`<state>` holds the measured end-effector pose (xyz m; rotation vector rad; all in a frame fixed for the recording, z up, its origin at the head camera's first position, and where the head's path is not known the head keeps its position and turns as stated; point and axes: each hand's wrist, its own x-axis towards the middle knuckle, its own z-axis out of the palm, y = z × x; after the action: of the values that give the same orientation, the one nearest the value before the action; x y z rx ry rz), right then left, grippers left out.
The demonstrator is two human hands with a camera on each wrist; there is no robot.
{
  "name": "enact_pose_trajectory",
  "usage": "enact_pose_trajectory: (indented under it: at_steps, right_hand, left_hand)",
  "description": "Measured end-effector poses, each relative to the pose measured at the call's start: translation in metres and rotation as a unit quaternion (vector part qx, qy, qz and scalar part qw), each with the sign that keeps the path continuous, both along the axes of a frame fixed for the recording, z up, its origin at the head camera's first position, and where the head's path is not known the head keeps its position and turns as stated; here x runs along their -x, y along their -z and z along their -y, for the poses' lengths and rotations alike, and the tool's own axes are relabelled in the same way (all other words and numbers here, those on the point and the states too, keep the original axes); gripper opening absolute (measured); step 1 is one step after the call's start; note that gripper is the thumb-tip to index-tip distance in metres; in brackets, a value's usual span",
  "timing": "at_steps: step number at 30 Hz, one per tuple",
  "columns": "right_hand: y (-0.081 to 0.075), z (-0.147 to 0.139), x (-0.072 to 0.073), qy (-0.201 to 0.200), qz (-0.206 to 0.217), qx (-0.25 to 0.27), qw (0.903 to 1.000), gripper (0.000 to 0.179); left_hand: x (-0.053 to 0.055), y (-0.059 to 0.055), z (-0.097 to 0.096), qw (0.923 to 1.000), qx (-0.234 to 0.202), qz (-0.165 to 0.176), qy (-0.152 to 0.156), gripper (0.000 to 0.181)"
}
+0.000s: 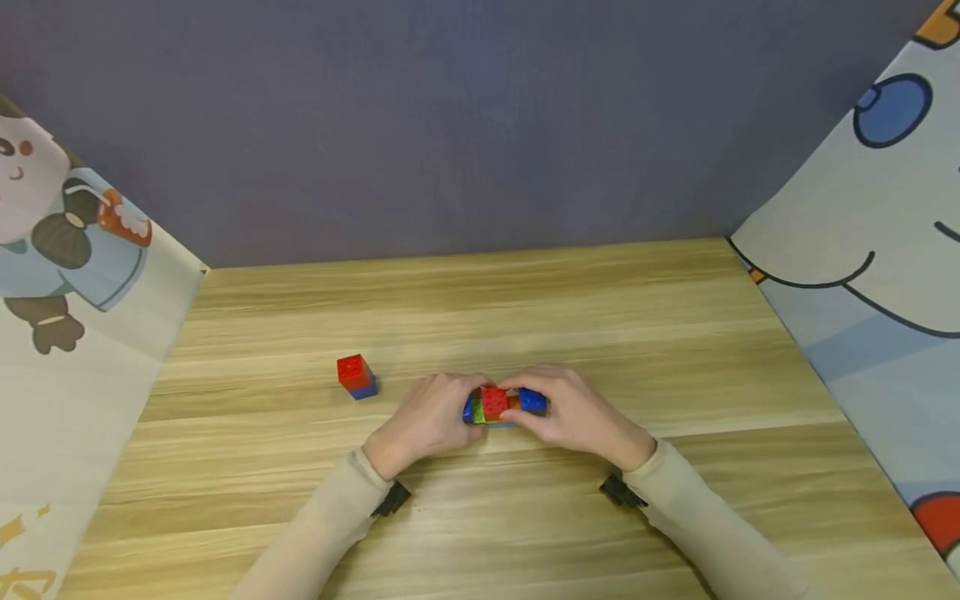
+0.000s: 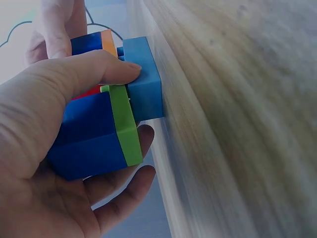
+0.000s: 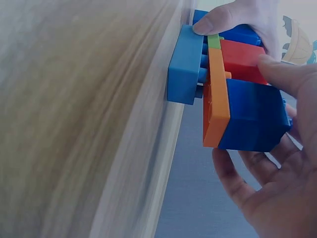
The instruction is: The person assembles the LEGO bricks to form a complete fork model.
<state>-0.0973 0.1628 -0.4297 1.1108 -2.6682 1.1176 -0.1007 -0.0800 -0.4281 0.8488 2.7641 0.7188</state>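
Both hands are on one small build of toy building bricks at the middle of the table. Lowest is a light blue brick (image 3: 184, 67), close over the wood; above it are a thin green brick (image 2: 126, 130) and a thin orange brick (image 3: 216, 106). Studs show in a gap between light blue and orange. A red brick (image 1: 494, 403) sits on top, between two dark blue bricks. My left hand (image 1: 433, 418) grips the green end, thumb on the light blue brick. With my right hand (image 1: 576, 414) I hold the orange end, thumb against the red brick, fingers around a dark blue brick (image 3: 255, 116).
A small stack, a red brick (image 1: 351, 367) on a blue one (image 1: 365, 389), stands on the wooden table (image 1: 480, 308) left of my hands. A grey panel (image 1: 465, 125) rises behind the table, and cartoon-printed panels flank both sides.
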Motion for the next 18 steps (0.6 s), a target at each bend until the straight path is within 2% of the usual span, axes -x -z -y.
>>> enact_pose_trajectory:
  at_steps: [3, 11, 18]
  right_hand:
    - [-0.0003, 0.0005, -0.0005, 0.003, 0.009, -0.002, 1.0000, 0.033]
    - [-0.0039, 0.0034, -0.0026, 0.032, 0.096, 0.003, 0.9949, 0.029]
    - [-0.0037, 0.0031, -0.0040, 0.037, 0.089, 0.002, 0.9954, 0.026]
  left_hand:
    - [0.0001, 0.0002, -0.0006, 1.0000, 0.000, -0.001, 0.001, 0.049]
    - [0.0002, -0.0008, -0.0004, 1.0000, -0.004, 0.001, 0.002, 0.050]
    - [0.0015, -0.0007, -0.0016, 0.9999, -0.007, 0.011, 0.006, 0.051]
